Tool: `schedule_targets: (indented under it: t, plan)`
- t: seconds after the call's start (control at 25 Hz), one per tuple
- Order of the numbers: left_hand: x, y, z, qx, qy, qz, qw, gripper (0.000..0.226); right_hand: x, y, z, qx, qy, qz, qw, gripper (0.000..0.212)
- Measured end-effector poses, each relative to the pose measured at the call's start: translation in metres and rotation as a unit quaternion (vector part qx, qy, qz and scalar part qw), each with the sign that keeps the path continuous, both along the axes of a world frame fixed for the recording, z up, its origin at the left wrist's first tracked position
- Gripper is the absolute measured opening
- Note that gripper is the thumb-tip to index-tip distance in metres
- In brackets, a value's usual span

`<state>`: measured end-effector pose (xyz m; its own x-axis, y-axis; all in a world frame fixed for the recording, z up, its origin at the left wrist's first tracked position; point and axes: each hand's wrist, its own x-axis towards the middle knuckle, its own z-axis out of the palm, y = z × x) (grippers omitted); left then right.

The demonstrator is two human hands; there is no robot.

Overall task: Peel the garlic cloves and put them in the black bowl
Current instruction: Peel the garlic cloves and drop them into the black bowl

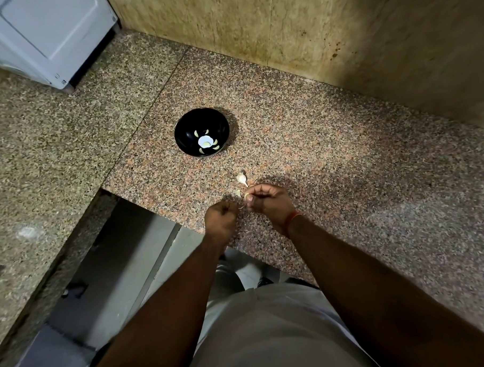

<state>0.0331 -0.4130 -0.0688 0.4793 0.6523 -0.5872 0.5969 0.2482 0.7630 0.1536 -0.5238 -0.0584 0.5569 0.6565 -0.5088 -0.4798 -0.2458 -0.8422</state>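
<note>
Right hand (266, 201) pinches one garlic clove (246, 195); left hand (220, 217) is fisted, contents unclear. One unpeeled clove (241, 178) on worktop (331, 162); roughly five peeled cloves (206, 143) in black bowl (188, 124).

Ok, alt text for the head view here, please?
Two hands work a garlic clove over a speckled granite counter: the right hand pinches it, the left hand is curled beside it. Beyond lie an unpeeled clove and a black bowl holding peeled cloves.
</note>
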Motion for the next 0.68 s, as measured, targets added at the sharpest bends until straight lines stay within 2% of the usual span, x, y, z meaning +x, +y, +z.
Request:
schedule_targets:
  t: [0.08,0.28,0.44,0.68]
  plan:
    - [0.001,0.0,0.0,0.032,0.022,-0.02,0.999,0.017,-0.001,0.0,-0.004,0.001,0.035,-0.009,0.999,0.014]
    - [0.0,-0.001,0.002,0.103,0.005,-0.061,0.993,0.009,-0.004,-0.001,-0.01,-0.036,0.048,0.008,0.998,0.013]
    - [-0.002,-0.004,0.014,0.055,-0.086,-0.036,0.994,0.013,-0.005,0.001,-0.01,-0.047,0.04,0.013,0.998,0.014]
    - [-0.008,0.0,0.021,0.042,-0.119,-0.052,0.991,0.009,-0.004,0.002,-0.008,-0.051,0.009,0.02,0.998,0.018]
